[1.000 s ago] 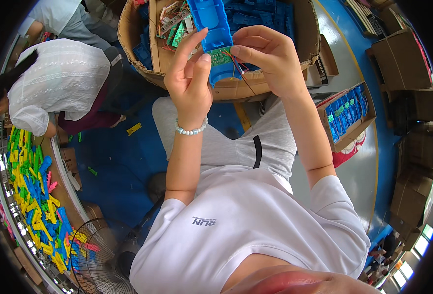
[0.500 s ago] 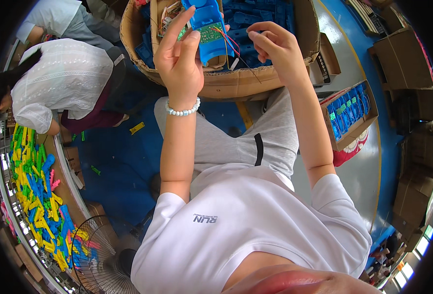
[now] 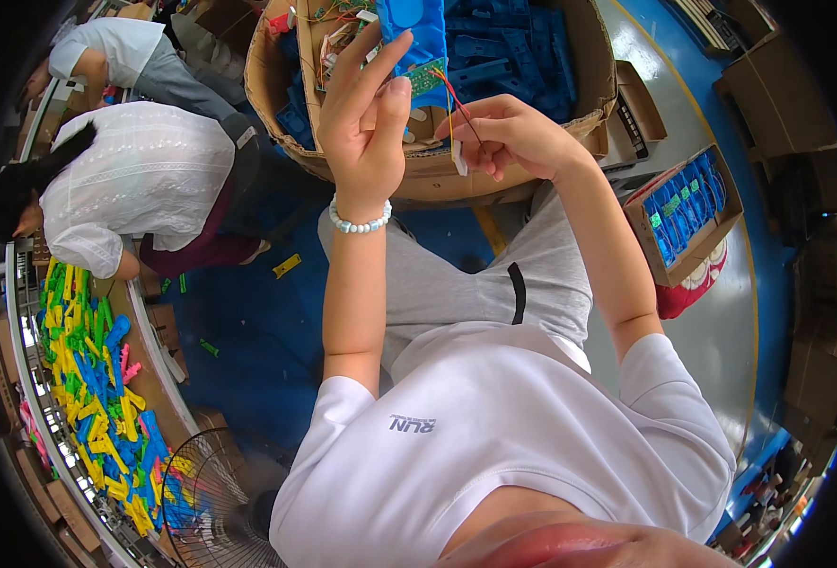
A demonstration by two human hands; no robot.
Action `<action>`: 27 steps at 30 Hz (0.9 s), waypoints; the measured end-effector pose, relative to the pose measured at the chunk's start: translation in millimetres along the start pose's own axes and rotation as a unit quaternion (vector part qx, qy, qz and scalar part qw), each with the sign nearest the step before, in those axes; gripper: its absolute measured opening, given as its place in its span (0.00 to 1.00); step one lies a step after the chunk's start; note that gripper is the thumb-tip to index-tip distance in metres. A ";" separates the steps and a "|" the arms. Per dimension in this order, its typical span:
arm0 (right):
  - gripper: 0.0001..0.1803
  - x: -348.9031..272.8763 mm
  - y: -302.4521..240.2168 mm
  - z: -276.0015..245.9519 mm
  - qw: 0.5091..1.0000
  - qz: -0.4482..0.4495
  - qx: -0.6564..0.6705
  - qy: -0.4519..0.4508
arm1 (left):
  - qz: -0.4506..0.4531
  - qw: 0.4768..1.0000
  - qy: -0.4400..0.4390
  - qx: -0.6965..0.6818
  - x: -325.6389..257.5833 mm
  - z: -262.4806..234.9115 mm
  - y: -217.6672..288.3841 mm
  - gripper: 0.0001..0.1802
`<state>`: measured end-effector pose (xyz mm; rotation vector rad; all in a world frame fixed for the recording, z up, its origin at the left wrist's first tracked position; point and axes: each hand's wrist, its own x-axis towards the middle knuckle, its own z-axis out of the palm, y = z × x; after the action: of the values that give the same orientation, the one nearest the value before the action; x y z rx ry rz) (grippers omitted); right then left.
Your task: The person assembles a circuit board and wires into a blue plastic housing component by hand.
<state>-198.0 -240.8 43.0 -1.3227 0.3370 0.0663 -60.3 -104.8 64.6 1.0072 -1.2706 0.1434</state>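
My left hand grips a blue plastic housing over the big cardboard box. A green circuit board sits on the housing by my thumb. Thin wires, red, yellow and dark, run from the board toward my right hand. The fingers of that hand are closed on the wires, though the exact pinch is partly hidden. Beside those fingertips hangs a small white elongated piece, which seems to be at the wires' end.
Blue plastic housings fill the cardboard box; wired parts lie at its left. A smaller carton at right holds housings with boards. Two people work at left beside a belt of coloured plastic parts. A fan stands lower left.
My right hand has moved down and left to the wires and closed on them. The housing has turned slightly in my left hand. The whole view has shifted a little.
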 end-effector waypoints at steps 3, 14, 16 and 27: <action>0.13 5.4 8.0 2.2 0.996 0.006 -0.089 -0.023 | 0.018 1.000 -0.004 0.023 1.5 0.9 2.8 0.17; 0.11 -11.2 -29.6 -2.4 0.692 -0.462 -0.382 0.401 | -0.176 0.983 0.055 0.004 -6.8 6.2 6.4 0.31; 0.08 -12.2 -41.0 -3.6 0.596 -0.563 -0.422 0.387 | -0.251 0.963 0.057 -0.075 -19.4 11.4 7.6 0.28; 0.18 -13.5 -58.1 -3.1 0.504 -0.619 -0.550 0.244 | -0.308 0.950 -0.026 -0.049 -35.1 16.7 34.7 0.23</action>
<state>-197.7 -256.5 100.6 -2.5767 -0.3918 -1.6218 -105.3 -81.1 53.3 1.2806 -0.9463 -0.4265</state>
